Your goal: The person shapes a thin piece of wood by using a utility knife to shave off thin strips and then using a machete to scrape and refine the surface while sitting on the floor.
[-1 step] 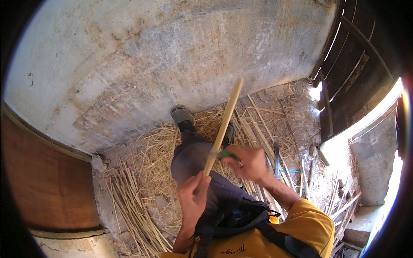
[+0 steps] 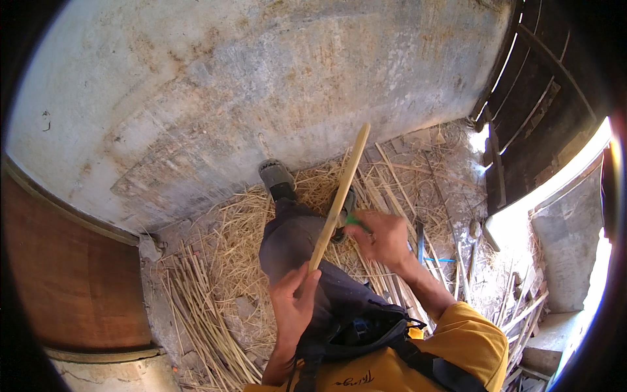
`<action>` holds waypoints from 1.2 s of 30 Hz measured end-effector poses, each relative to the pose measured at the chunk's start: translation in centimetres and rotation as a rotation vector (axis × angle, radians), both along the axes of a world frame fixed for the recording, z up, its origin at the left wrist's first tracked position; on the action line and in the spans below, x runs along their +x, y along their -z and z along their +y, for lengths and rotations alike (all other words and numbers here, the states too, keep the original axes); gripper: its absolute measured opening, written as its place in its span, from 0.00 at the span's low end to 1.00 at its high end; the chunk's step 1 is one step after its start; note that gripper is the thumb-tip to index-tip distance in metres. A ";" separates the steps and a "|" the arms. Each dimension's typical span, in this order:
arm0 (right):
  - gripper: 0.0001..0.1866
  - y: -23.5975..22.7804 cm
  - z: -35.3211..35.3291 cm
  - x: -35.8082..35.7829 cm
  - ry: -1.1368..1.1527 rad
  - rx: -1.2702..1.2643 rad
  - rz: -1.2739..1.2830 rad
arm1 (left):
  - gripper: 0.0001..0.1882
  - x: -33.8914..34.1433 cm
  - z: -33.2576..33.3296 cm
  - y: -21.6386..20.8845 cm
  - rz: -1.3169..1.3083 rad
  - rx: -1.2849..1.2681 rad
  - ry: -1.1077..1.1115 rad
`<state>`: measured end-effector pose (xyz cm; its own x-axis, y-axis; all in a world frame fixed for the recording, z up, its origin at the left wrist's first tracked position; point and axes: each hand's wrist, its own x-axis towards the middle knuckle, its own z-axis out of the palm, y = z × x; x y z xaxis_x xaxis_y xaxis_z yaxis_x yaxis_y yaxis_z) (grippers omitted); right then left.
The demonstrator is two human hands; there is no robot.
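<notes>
A long pale bamboo strip [image 2: 339, 196] slants up and away from me over my legs. My left hand [image 2: 295, 297] is closed on its lower end, thumb laid along it. Beside the strip, at about mid-length, my right hand [image 2: 382, 238] is closed around the green handle [image 2: 356, 221] of a small knife. Its blade is blurred and hard to make out where it meets the strip.
Straw-like shavings [image 2: 245, 228] cover the floor around my shoes. Thin strips [image 2: 202, 313] lie bundled at left, and longer pieces [image 2: 392, 196] lie at right. A stained wall [image 2: 281, 85] stands ahead, with a brown panel [image 2: 72, 268] at left. An open black bag [image 2: 359, 330] hangs at my waist.
My right hand and the knife have moved up along the strip and slightly right. The strip's far end has dipped a little; my left hand stays nearly in place.
</notes>
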<state>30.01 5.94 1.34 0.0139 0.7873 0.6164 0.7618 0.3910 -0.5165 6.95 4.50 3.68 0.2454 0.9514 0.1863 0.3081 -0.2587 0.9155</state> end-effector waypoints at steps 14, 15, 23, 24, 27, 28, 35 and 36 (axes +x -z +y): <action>0.25 2.7 6.7 15.8 0.628 -0.261 0.223 | 0.14 -4.2 -4.0 1.4 0.134 -0.230 0.010; 0.27 3.1 6.2 16.2 0.625 -0.296 0.165 | 0.14 -4.3 -3.7 2.1 0.151 -0.116 -0.052; 0.24 6.3 2.4 14.9 0.588 -0.654 -0.130 | 0.15 -4.1 -2.3 2.1 0.208 0.010 -0.154; 0.25 6.1 2.2 14.7 0.601 -0.667 -0.106 | 0.15 -4.0 -2.3 2.0 0.187 0.015 -0.142; 0.27 5.2 1.7 14.5 0.695 -0.820 -0.077 | 0.15 -4.1 -2.4 1.3 0.212 0.019 -0.107; 0.27 5.5 1.4 14.8 0.695 -0.818 -0.078 | 0.15 -4.2 -2.5 1.3 0.210 0.020 -0.107; 0.28 8.1 -2.1 16.9 0.496 -0.804 -0.049 | 0.16 -5.1 -3.4 1.6 0.170 0.005 -0.153; 0.29 8.3 -2.4 17.0 0.435 -0.791 -0.009 | 0.17 -5.2 -3.4 1.6 0.183 0.018 -0.155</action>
<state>47.01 3.54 -6.98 0.4076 0.9075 -0.1015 0.7648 -0.4000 -0.5051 1.78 1.06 2.10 0.1283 0.9772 0.1691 0.5053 -0.2111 0.8367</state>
